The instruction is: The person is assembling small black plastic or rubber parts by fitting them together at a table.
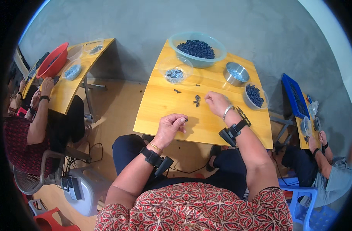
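Observation:
My left hand (pixel 170 128) is closed in a pinch over the near part of the table, with a small black piece (pixel 186 119) showing at its fingertips. Farther up and to the right, the fingers of my right hand (pixel 217 103) are drawn together; what they hold, if anything, is too small or hidden to make out. Just left of that hand lies a little cluster of small black pieces (pixel 197 101). A few more loose pieces (pixel 177 91) are scattered beyond it. Beside my right wrist rests a dark, slim tool (pixel 243 116), partly covered by the forearm.
At the table's back stands a pale basin (pixel 220 54) heaped with dark pieces. A clear bowl (pixel 163 64), a steel bowl (pixel 230 79) and a clear tub (pixel 265 101) hold small parts. People work at tables left (pixel 64 96) and right (pixel 304 140).

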`<act>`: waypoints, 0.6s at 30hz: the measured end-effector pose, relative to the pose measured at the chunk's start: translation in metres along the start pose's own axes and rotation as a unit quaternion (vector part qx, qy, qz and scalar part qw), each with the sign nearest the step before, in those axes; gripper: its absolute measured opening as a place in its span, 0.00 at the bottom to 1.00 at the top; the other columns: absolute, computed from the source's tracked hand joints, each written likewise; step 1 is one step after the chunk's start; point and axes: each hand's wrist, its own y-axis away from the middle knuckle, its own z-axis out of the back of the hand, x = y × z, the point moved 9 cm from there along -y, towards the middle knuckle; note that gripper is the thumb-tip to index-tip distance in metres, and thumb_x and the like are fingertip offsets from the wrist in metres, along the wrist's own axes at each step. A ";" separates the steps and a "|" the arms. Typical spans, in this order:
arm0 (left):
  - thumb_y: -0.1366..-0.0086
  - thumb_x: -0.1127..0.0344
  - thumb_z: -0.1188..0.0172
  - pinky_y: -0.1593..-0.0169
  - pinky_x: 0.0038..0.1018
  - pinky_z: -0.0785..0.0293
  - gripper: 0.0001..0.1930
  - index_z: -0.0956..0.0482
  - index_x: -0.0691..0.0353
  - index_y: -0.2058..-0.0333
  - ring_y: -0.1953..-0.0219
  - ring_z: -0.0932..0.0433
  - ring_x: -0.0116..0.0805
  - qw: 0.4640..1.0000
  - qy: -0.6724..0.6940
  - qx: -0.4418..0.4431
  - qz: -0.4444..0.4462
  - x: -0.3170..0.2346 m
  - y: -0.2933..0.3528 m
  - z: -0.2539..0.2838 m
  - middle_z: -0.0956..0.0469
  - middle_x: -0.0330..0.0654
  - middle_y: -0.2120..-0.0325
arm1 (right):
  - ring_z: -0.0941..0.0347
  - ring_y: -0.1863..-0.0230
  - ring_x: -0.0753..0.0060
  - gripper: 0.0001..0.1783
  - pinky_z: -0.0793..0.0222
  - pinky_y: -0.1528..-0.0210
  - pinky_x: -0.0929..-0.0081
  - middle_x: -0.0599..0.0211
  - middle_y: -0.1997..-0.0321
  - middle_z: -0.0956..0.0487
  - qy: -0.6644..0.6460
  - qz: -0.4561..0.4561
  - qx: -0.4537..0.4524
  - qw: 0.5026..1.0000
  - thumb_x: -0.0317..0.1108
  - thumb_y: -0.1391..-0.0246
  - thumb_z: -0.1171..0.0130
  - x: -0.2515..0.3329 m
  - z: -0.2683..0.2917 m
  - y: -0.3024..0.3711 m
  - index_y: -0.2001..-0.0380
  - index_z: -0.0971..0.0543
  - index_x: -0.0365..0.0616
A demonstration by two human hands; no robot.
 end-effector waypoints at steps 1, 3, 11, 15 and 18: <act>0.39 0.71 0.49 0.70 0.21 0.25 0.08 0.25 0.68 0.64 0.76 0.30 0.21 1.000 0.007 0.006 0.002 0.000 0.000 -0.001 0.28 0.36 0.77 | 0.29 0.65 0.53 0.04 0.33 0.62 0.64 0.54 0.70 0.25 0.007 0.011 0.005 1.000 0.28 0.55 0.48 0.003 -0.003 -0.003 0.73 0.27 0.41; 0.39 0.71 0.49 0.69 0.21 0.25 0.08 0.25 0.68 0.64 0.76 0.30 0.21 1.000 0.013 0.011 0.004 0.000 -0.001 -0.002 0.28 0.36 0.77 | 0.29 0.64 0.53 0.04 0.33 0.62 0.64 0.55 0.69 0.25 0.015 0.022 0.011 1.000 0.28 0.54 0.49 0.005 -0.008 -0.009 0.72 0.26 0.42; 0.39 0.71 0.48 0.68 0.22 0.25 0.07 0.25 0.68 0.65 0.75 0.30 0.22 0.998 0.037 0.042 -0.006 0.002 -0.003 -0.006 0.28 0.36 0.78 | 0.29 0.63 0.51 0.05 0.34 0.61 0.63 0.53 0.68 0.26 0.063 0.053 0.044 0.996 0.29 0.52 0.50 0.007 -0.026 -0.015 0.71 0.28 0.40; 0.39 0.71 0.49 0.68 0.22 0.25 0.07 0.25 0.68 0.65 0.76 0.30 0.22 0.998 0.035 0.042 -0.007 -0.001 -0.002 -0.006 0.28 0.36 0.78 | 0.30 0.63 0.50 0.05 0.34 0.61 0.62 0.52 0.69 0.26 0.086 0.059 0.053 0.993 0.29 0.52 0.50 0.012 -0.027 -0.015 0.71 0.28 0.40; 0.39 0.71 0.49 0.68 0.22 0.25 0.07 0.25 0.68 0.65 0.76 0.30 0.22 0.999 0.031 0.042 -0.007 -0.001 -0.002 -0.006 0.28 0.36 0.78 | 0.30 0.64 0.49 0.06 0.34 0.62 0.61 0.51 0.68 0.26 0.102 0.053 0.057 0.992 0.29 0.52 0.50 0.014 -0.026 -0.016 0.71 0.29 0.39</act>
